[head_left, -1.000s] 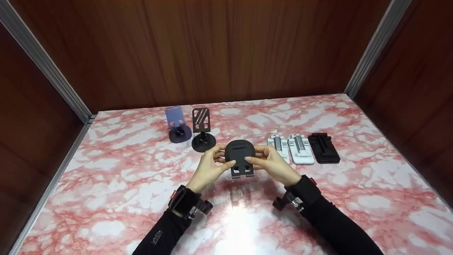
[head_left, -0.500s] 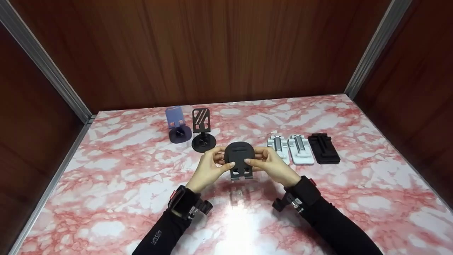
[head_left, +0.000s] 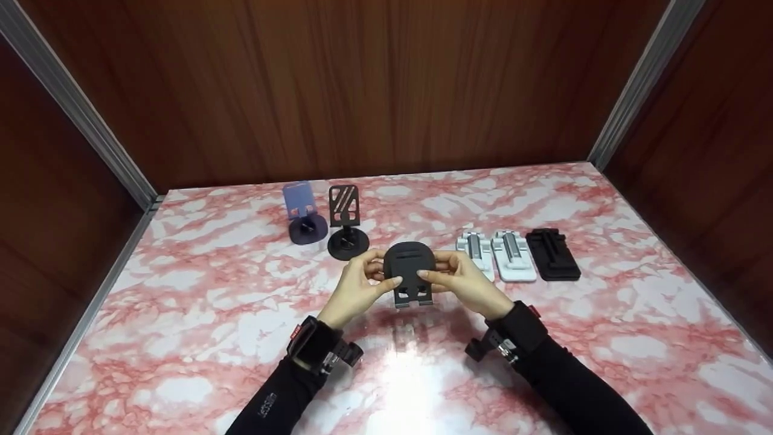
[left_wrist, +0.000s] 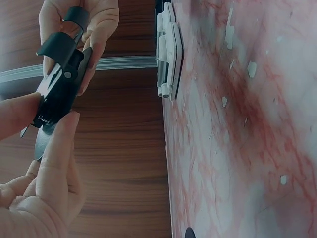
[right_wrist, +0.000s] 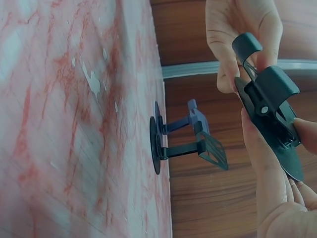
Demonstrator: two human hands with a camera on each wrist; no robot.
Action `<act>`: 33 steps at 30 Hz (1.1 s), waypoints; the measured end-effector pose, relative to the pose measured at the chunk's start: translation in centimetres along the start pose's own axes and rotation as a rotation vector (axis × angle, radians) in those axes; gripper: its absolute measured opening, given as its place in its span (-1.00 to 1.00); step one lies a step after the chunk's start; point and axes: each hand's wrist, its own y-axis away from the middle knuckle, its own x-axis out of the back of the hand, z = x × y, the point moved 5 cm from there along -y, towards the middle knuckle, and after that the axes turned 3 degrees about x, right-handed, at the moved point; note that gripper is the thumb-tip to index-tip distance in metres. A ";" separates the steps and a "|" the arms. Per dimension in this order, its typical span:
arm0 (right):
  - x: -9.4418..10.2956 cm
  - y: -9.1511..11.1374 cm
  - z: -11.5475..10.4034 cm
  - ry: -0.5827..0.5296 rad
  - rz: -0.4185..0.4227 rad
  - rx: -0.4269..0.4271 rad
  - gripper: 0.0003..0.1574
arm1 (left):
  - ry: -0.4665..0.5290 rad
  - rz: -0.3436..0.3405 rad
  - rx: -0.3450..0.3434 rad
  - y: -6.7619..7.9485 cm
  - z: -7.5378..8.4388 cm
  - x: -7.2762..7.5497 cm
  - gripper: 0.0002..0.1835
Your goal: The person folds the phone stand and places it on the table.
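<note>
Both hands hold a black folding phone stand (head_left: 410, 266) above the table, at the middle of the head view. My left hand (head_left: 353, 290) pinches its left edge, thumb on the front plate and fingers behind. On the opposite edge my right hand (head_left: 468, 284) grips it the same way. The wrist views show the stand (left_wrist: 62, 84) folded nearly flat, its round base (right_wrist: 292, 166) lying against the plate and two curved hooks (right_wrist: 280, 87) at one end. A hinge pin shows between base and plate.
Behind the left hand stand an unfolded purple phone stand (head_left: 300, 199) and an unfolded black one (head_left: 344, 205). Right of the hands lie two white folded stands (head_left: 513, 257) and a black folded one (head_left: 552, 254). Wood-grain panels (head_left: 386, 90) enclose the marbled table (head_left: 211, 338).
The held stand and both hands have sunk very slightly in the head view since a second ago. The grip is the same, and the other stands have not moved.
</note>
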 end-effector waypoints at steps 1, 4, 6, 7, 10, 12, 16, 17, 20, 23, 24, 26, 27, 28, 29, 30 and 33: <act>0.0 0.0 0.0 -0.002 0.000 -0.004 -0.34 | 0.001 0.000 0.008 0.0 0.0 0.0 -0.60; 0.1 0.0 0.0 -0.017 -0.004 -0.014 -0.33 | 0.004 -0.002 0.016 -0.1 -0.2 -0.1 -0.61; 0.1 0.0 0.1 -0.026 -0.010 -0.018 -0.32 | 0.011 -0.005 0.020 -0.2 -0.2 -0.1 -0.62; 0.1 0.0 0.1 -0.029 -0.015 -0.017 -0.33 | 0.015 -0.007 0.019 -0.2 -0.2 -0.1 -0.63; 0.1 0.0 0.0 -0.036 -0.028 -0.012 -0.35 | 0.031 -0.018 0.023 -0.2 -0.2 0.0 -0.63; 0.1 -0.1 -0.1 -0.050 -0.035 -0.003 -0.36 | 0.041 -0.027 0.031 -0.2 -0.3 0.1 -0.62; 0.2 -0.1 -0.4 -0.103 -0.034 0.007 -0.38 | 0.038 -0.038 0.042 -0.2 -0.2 0.2 -0.57; 0.3 0.0 -0.5 -0.116 -0.031 0.009 -0.38 | 0.033 -0.037 0.044 -0.2 -0.2 0.3 -0.55; 0.5 -0.1 -0.6 -0.152 -0.025 0.014 -0.42 | 0.028 -0.033 0.035 0.0 -0.2 0.5 -0.48; 0.8 -0.2 -0.8 -0.188 -0.019 0.023 -0.44 | 0.019 -0.015 0.001 0.1 -0.2 0.9 -0.43; 0.8 -0.3 -0.9 -0.201 -0.020 0.027 -0.44 | 0.000 -0.004 -0.019 0.1 -0.1 1.0 -0.42; 1.0 -0.3 -1.0 -0.219 -0.016 0.029 -0.43 | -0.074 0.028 -0.069 0.3 0.1 1.4 -0.41; 1.1 -0.4 -1.1 -0.226 -0.014 0.030 -0.41 | -0.125 0.048 -0.092 0.4 0.2 1.6 -0.40; 1.2 -0.4 -1.1 -0.234 -0.011 0.031 -0.41 | -0.181 0.067 -0.117 0.5 0.4 1.7 -0.38; 1.3 -0.5 -1.2 -0.240 -0.009 0.031 -0.40 | -0.235 0.087 -0.136 0.6 0.5 1.9 -0.37; 1.4 -0.5 -1.3 -0.249 -0.006 0.030 -0.39 | -0.287 0.103 -0.156 0.7 0.6 2.0 -0.35; 1.6 -0.7 -1.4 -0.273 0.007 0.021 -0.40 | -0.427 0.149 -0.201 1.0 0.8 2.4 -0.31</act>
